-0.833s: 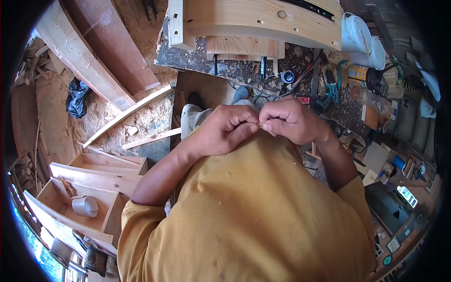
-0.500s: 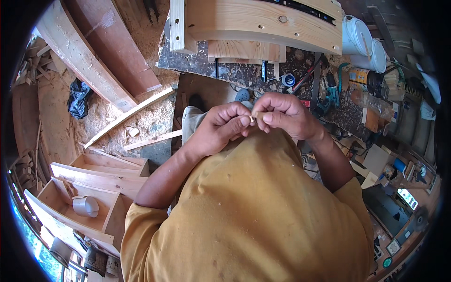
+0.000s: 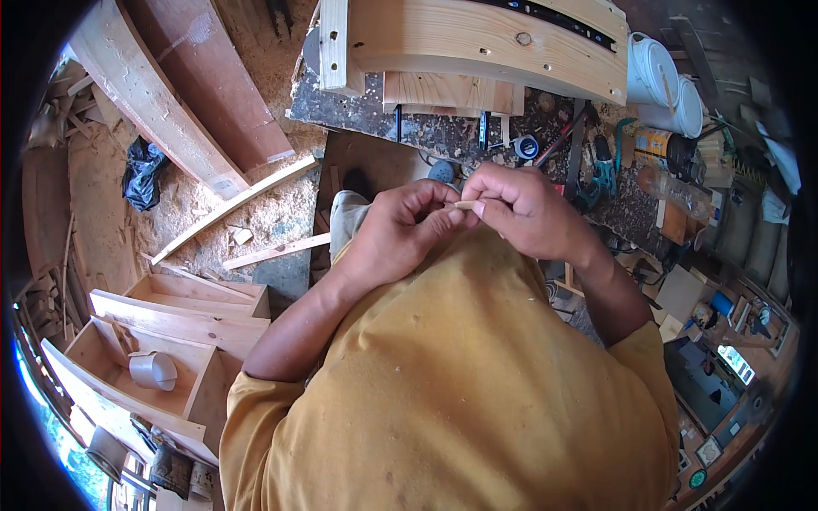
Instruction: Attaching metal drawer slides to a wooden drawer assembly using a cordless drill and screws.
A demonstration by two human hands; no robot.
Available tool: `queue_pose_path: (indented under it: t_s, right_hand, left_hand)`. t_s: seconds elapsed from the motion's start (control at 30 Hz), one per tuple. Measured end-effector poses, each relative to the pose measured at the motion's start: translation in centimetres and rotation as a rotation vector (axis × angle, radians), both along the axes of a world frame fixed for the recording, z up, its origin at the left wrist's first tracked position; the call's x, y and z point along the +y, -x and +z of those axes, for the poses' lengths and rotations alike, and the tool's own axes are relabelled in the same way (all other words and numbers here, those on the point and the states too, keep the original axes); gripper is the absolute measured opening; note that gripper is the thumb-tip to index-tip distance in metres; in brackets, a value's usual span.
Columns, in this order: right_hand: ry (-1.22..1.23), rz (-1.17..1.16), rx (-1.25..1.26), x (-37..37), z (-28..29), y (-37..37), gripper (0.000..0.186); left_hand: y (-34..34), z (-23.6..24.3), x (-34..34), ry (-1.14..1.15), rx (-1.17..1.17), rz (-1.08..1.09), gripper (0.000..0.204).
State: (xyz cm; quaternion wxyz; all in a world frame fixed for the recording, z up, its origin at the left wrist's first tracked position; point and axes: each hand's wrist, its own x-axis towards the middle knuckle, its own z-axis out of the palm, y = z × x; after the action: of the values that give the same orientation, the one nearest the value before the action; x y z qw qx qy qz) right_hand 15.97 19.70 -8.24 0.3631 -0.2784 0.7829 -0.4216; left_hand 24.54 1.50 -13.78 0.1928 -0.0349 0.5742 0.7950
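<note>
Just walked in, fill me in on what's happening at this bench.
A person in a mustard shirt stands at a cluttered workbench, both hands raised in front of the chest. The left hand and right hand pinch a small pale wooden sliver between their fingertips. A curved wooden piece lies on the bench; open wooden boxes sit on the sawdust-covered floor at left.
</note>
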Motion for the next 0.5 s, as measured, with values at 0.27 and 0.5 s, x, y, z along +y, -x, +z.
queue_pose_path:
  t_s: [0.27, 0.5]
  right_hand:
    - [0.006, 0.016, 0.288, -0.5, 0.6, -0.6, 0.006]
    - [0.049, 0.076, 0.408, -0.4, 0.5, -1.0, 0.003]
  left_hand:
    - [0.1, 1.2, 0.2, 0.344, 0.26, 0.044, 0.004]
    - [-0.2, 0.8, 0.9, 0.399, 0.31, 0.079, 0.004]
